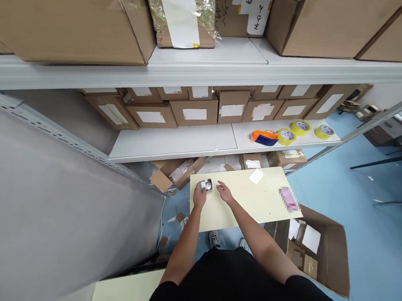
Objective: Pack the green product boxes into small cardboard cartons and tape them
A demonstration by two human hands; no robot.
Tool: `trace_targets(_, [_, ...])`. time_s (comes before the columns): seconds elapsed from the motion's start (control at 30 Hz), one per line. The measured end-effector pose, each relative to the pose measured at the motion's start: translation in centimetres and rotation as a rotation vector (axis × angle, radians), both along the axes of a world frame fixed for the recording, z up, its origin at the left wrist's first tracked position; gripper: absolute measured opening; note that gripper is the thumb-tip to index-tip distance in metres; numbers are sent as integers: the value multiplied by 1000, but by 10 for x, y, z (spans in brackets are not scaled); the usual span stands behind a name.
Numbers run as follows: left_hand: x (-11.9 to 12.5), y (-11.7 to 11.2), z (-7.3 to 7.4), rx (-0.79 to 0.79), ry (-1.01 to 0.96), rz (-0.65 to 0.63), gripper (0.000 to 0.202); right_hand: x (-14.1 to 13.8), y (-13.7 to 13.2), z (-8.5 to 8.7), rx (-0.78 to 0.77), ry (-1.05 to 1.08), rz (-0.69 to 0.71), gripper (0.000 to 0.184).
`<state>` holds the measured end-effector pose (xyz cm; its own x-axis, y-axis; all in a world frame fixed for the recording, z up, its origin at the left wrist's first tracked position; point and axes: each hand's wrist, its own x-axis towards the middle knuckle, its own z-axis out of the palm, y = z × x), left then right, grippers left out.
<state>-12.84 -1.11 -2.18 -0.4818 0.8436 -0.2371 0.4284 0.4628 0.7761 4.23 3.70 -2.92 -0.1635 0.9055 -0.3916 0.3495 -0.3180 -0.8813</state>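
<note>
My left hand (199,196) is closed around a small open box (209,191) at the left end of a pale yellow board (242,202). Inside the box shows something dark, round and shiny, too small to name. Just to the right, apart from the box, my right hand (224,193) hovers over the board with its fingers stretched out and nothing visible in them. A white paper slip (256,175) lies near the board's far edge. Toward the right end is a blurred pink item (288,199).
Beyond the board stands a metal shelf (174,141) with cardboard boxes (192,122), yellow tape rolls (286,136) and an orange-and-blue tape dispenser (264,137). A large open carton (335,254) sits at the right. Scraps and a white cable (162,217) lie on the floor at left.
</note>
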Motion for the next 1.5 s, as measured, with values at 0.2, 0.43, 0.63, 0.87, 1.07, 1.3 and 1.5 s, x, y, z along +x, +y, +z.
trace_targets(0.2, [31, 6, 34, 353, 161, 32, 52, 54, -1, 24, 167, -32, -78, 49])
trace_targets(0.43, [111, 41, 84, 577, 71, -239, 47, 134, -5, 58, 370, -101, -305, 49])
trace_targets(0.63, [174, 69, 118, 620, 10, -322, 48, 210, 26, 94, 546, -180, -379, 51])
trace_targets(0.87, [190, 71, 143, 589, 26, -235, 50, 238, 149, 160, 797, -323, -164, 55])
trace_targets(1.07, [176, 48, 148, 563, 107, -50, 50, 224, 235, 194, 805, -598, 106, 62])
trace_targets(1.3, [172, 11, 144, 566, 164, 107, 47, 212, 259, 188, 712, -645, 205, 41])
trace_targets(1.5, [167, 1, 148, 582, 155, 105, 46, 202, 216, 184, 837, -481, 198, 42])
